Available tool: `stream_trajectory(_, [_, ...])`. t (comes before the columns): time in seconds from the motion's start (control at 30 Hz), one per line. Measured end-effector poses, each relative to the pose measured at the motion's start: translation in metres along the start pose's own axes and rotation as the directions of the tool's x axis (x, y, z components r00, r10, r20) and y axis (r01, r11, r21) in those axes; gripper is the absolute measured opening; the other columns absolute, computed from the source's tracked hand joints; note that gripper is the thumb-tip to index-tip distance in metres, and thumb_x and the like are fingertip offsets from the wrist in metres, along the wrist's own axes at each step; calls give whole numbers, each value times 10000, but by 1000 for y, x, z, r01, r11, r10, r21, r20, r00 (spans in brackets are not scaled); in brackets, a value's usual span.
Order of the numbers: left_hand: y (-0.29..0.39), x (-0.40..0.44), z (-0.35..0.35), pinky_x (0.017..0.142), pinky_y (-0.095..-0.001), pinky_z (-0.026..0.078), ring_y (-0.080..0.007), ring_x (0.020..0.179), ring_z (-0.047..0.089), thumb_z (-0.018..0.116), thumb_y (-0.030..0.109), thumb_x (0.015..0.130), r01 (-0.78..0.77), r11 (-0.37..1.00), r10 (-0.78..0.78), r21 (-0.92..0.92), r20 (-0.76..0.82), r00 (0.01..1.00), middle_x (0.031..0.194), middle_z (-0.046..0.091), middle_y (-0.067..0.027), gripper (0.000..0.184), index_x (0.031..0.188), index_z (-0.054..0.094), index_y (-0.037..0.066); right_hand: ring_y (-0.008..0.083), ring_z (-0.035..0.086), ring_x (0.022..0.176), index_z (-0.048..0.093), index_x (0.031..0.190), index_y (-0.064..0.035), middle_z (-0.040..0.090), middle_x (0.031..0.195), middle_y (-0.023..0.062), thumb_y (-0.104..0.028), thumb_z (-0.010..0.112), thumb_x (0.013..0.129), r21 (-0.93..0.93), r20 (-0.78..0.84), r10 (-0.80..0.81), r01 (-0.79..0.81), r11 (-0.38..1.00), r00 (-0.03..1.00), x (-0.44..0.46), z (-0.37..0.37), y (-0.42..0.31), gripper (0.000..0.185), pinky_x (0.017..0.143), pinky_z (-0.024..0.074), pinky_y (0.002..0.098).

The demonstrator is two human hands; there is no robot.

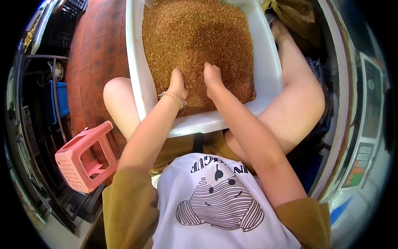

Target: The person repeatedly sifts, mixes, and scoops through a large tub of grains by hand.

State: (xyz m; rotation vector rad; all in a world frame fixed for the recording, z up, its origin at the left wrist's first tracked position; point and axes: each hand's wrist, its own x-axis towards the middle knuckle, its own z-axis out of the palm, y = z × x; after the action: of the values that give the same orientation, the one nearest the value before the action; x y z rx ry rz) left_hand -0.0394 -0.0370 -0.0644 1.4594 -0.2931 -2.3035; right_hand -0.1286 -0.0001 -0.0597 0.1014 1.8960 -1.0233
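A white plastic tub [265, 62] stands between the person's knees, filled with a heap of loose reddish-brown dried bits [199, 33]. My left hand [177, 83], with a beaded bracelet [172, 98] at the wrist, is sunk in the near part of the heap; its fingers are buried. Just to the right, my right hand [212, 76] is also pushed into the bits, its fingertips mostly covered. A short gap of the brown material separates the two hands. What either hand grasps is hidden.
A pink plastic stool [76, 166] lies tipped on the left, by the red tiled floor [97, 62]. Farther left are a metal rack [54, 79] and a blue container [62, 99]. A brown bag [298, 20] is at the upper right, near a printed machine panel [360, 162].
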Motion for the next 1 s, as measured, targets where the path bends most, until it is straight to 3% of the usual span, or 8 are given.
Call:
stream_trajectory(0.17, [15,-12,13,962,-455,378,-275,1100,498,273,336,926,-47,998,49,-33,68,996,1202,540,-117,439,1176,516,69,236,470,780,476,770,-3,487,792,101,-249,447,855,391,-182,172,-89,916,968,13,-9,-7,261,821,364,392])
stream_trajectory(0.37, [47,-25,38,840,-427,464,-284,963,565,309,238,907,-129,983,154,-133,207,966,1010,607,-159,373,1022,558,-14,185,357,636,370,663,-43,379,691,63,-247,477,863,437,-111,261,-189,879,959,17,-13,-9,305,733,359,393])
stream_trajectory(0.47, [86,-44,70,889,-422,472,-291,1003,561,327,155,916,-255,946,298,-199,235,925,1100,552,-198,317,1083,488,-60,284,129,1359,53,1435,-79,109,1480,127,-261,442,903,443,28,253,-238,864,967,-3,-18,-22,683,1096,157,440])
stream_trajectory(0.57, [92,-57,81,918,-426,476,-281,1036,549,358,120,920,-320,946,323,-45,93,942,1120,528,-209,289,1120,450,-67,292,258,1314,137,1415,-46,246,1427,143,-243,421,906,454,40,271,-259,852,962,-4,-18,-21,615,1066,233,457])
stream_trajectory(0.67, [59,-24,40,893,-432,472,-256,1028,538,403,114,900,-333,931,326,148,69,943,1119,534,-185,278,1109,479,-53,228,561,792,511,853,-19,577,920,113,-237,436,875,627,-129,287,-146,765,949,28,-4,-2,231,791,420,405])
stream_trajectory(0.83, [28,-6,-11,813,-410,486,-227,942,538,415,96,858,-192,950,206,248,-32,978,1069,530,-142,241,1040,509,-31,238,547,987,483,1144,9,539,1149,139,-209,376,881,742,340,-39,-243,625,939,-18,-3,-46,358,890,424,415])
stream_trajectory(0.9, [25,4,-14,797,-410,489,-222,921,536,408,92,850,-198,966,209,168,-54,976,1041,529,-129,216,1003,513,-19,217,515,1036,459,1203,7,522,1184,147,-212,386,872,791,381,-257,-169,588,888,-28,-1,-75,403,910,398,406])
stream_trajectory(1.0, [26,-3,-4,822,-412,479,-220,968,519,401,99,855,-169,983,175,78,-79,981,1024,523,-114,184,976,502,3,238,512,1030,471,1190,-1,534,1140,117,-189,379,870,729,317,-215,-91,679,924,-33,-18,-93,383,937,379,419])
